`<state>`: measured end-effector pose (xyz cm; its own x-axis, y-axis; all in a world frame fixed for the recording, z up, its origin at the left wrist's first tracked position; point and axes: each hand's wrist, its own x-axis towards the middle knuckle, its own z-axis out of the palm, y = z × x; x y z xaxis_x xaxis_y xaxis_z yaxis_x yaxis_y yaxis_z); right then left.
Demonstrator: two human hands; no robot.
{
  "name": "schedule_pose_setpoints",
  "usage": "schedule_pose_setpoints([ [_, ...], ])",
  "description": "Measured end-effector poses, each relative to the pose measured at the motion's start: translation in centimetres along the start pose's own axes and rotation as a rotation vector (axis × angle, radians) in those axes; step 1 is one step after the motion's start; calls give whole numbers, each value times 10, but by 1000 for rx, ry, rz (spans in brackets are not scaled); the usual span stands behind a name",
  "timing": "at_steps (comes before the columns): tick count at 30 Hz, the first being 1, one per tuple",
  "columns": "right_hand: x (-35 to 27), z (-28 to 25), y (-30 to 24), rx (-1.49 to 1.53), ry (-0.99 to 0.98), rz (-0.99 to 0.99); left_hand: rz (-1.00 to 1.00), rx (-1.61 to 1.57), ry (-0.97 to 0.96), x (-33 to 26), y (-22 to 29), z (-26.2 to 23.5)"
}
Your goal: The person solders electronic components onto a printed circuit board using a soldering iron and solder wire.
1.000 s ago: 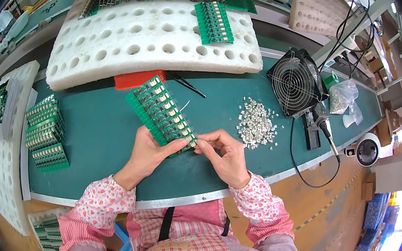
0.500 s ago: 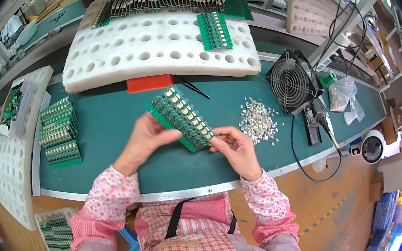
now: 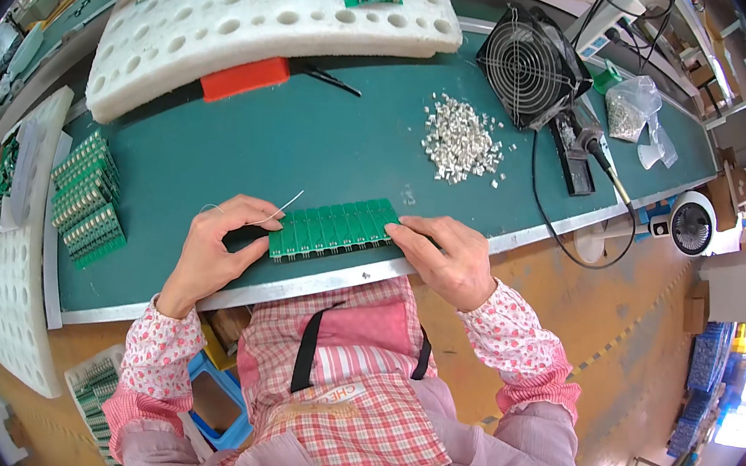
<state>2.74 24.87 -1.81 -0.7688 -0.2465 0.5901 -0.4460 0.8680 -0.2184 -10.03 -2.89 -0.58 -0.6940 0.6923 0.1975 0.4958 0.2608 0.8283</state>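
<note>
A green circuit board strip [image 3: 333,228] lies near the front edge of the table, its mostly bare side up and a row of pins along its near edge. My left hand [image 3: 217,247] is closed on the strip's left end, thumb below and fingers above. A thin pale wire [image 3: 288,203], looking like solder, also runs through those left fingers, its tip sticking up over the board. At the other end, my right hand [image 3: 446,258] pinches the strip's right corner between thumb and fingers.
Small white parts [image 3: 464,140] form a pile beyond my right hand. Farther right are a black fan [image 3: 530,67], a soldering iron [image 3: 604,158] and a bag of parts [image 3: 628,110]. Stacked boards [image 3: 90,196] stand left. White foam [image 3: 269,14] and a red piece [image 3: 245,79] lie at the back.
The strip has been turned over from its component side to its bare side and lowered toward the table's front edge. A thin wire now shows in my left fingers. The view has shifted.
</note>
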Motion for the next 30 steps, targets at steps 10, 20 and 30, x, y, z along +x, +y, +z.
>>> schedule_pose_setpoints([
  [10, -23, 4, -15, -30, -7, 72, 68, 161, 69, -17, 12, 18],
  [20, -38, 8, -22, -131, -13, 52, 231, 477, 28, -20, 22, 24],
  [30, -36, -3, -34, -140, -112, 147, 202, 577, 183, -21, 38, 34],
])
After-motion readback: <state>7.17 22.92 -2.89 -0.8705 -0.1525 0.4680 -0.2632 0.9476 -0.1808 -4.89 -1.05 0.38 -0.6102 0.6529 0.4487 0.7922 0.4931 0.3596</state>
